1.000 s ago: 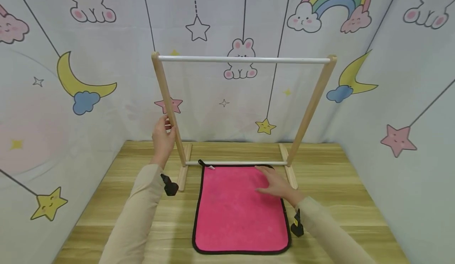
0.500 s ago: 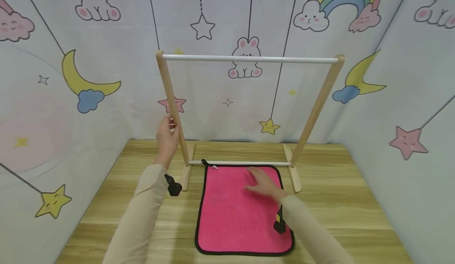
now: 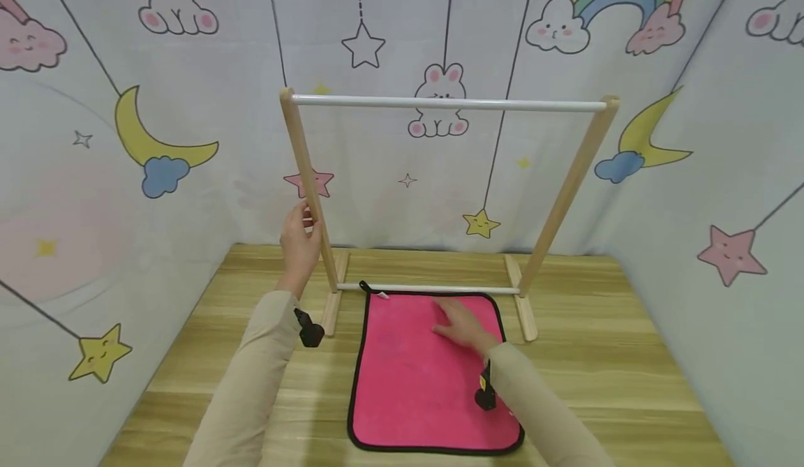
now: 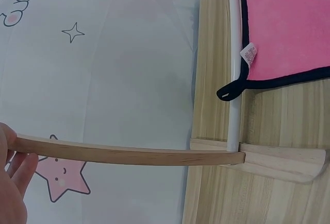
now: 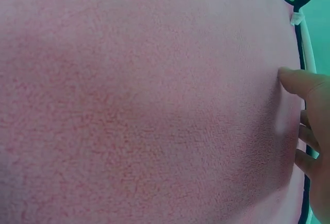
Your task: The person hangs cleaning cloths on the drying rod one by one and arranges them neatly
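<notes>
A pink towel with black edging lies flat, its far edge along the lower white bar of a wooden rack. My left hand holds the rack's left post partway up, with thumb and fingers about the wood in the left wrist view. Over the upper right part of the towel is my right hand, fingers extended and nothing gripped. In the right wrist view its thumb and fingertips are right at the fabric near the edging. A small black loop sticks out at the towel's far left corner.
The rack's upper white bar spans between the two posts and carries nothing. Its wooden feet stand on a wood-grain table. Behind and at both sides hangs a white cloth printed with cartoons.
My right hand has moved left across the towel, mostly in the first half second. My left hand keeps its hold on the post. The head view has shifted slightly.
</notes>
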Demonstrator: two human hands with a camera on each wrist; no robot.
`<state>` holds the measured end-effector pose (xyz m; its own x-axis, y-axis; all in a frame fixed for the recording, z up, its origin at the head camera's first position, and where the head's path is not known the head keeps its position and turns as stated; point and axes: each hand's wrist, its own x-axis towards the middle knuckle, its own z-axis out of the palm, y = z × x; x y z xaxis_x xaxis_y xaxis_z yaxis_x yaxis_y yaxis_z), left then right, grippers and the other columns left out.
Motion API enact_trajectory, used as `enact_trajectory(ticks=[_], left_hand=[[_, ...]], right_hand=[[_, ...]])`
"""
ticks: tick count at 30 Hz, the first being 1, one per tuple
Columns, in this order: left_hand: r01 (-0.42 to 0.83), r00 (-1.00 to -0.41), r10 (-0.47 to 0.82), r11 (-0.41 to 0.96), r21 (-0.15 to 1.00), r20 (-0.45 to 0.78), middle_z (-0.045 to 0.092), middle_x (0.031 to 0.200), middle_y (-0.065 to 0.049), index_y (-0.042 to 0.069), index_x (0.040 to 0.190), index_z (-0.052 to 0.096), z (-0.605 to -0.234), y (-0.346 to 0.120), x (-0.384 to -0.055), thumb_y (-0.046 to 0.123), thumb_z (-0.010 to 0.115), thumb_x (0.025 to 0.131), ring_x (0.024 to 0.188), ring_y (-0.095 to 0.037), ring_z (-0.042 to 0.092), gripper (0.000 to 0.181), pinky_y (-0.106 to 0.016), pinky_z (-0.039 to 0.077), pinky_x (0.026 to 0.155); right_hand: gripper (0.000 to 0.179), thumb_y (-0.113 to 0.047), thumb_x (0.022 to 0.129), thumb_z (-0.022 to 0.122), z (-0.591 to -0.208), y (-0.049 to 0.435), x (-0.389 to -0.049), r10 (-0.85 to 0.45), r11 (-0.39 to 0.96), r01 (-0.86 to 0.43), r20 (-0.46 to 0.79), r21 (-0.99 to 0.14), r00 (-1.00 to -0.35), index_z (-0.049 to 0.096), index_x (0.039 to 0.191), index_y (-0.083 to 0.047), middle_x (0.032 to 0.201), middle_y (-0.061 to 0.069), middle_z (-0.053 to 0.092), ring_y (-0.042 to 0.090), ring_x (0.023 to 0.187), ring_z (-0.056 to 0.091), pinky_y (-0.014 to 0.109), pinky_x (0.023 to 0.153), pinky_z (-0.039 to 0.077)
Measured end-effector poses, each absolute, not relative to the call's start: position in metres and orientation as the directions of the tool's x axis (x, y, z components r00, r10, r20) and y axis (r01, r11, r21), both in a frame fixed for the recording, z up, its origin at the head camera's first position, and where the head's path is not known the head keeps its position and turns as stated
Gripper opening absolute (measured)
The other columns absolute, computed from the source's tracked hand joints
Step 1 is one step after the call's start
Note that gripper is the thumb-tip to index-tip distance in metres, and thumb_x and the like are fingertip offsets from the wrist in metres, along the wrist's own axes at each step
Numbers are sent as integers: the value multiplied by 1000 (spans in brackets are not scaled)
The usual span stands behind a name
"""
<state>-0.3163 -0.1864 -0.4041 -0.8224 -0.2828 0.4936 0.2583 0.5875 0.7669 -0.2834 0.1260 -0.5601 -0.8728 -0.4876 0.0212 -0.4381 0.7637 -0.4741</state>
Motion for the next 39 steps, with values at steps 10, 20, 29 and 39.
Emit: enact_trajectory(ticks=[10, 20, 29, 39], left_hand=[[268, -817, -278, 591, 760, 505, 54, 107, -22, -3, 125, 47, -405, -188, -314, 2, 54, 89, 95, -32, 58, 37, -42, 55, 77], [268, -817, -279, 590, 761, 504, 54, 107, -21, -2, 125, 47, -406, -187, -315, 1, 55, 88, 95, -31, 58, 38, -41, 55, 77], [269, -811, -283, 596, 757, 512, 55, 107, -22, -3, 124, 48, -406, -186, -315, 2, 55, 88, 95, -32, 58, 37, -41, 55, 79], [269, -816, -272, 602, 752, 510, 55, 106, -22, -3, 124, 47, -405, -186, -314, 2, 55, 88, 95, -32, 58, 37, -41, 55, 78]], right_hand=[[61, -36, 81, 66, -562, 126, -267, -577, 704, -540, 72, -461, -813, 49, 129, -1, 126, 14, 54, 29, 118, 49, 43, 100, 41], [62, -44, 79, 67, -569, 128, -253, -676, 662, -676, 133, -322, -725, 55, 125, -4, 130, 11, 53, 27, 121, 47, 41, 99, 42], [38, -28, 81, 68, -580, 125, -248, -642, 625, -696, 274, -354, -716, 66, 111, -6, 116, 8, 63, 22, 108, 58, 37, 92, 48], [23, -21, 81, 68, -583, 117, -249, -538, 633, -666, 394, -395, -745, 71, 100, -8, 110, 6, 63, 19, 98, 61, 33, 79, 53]])
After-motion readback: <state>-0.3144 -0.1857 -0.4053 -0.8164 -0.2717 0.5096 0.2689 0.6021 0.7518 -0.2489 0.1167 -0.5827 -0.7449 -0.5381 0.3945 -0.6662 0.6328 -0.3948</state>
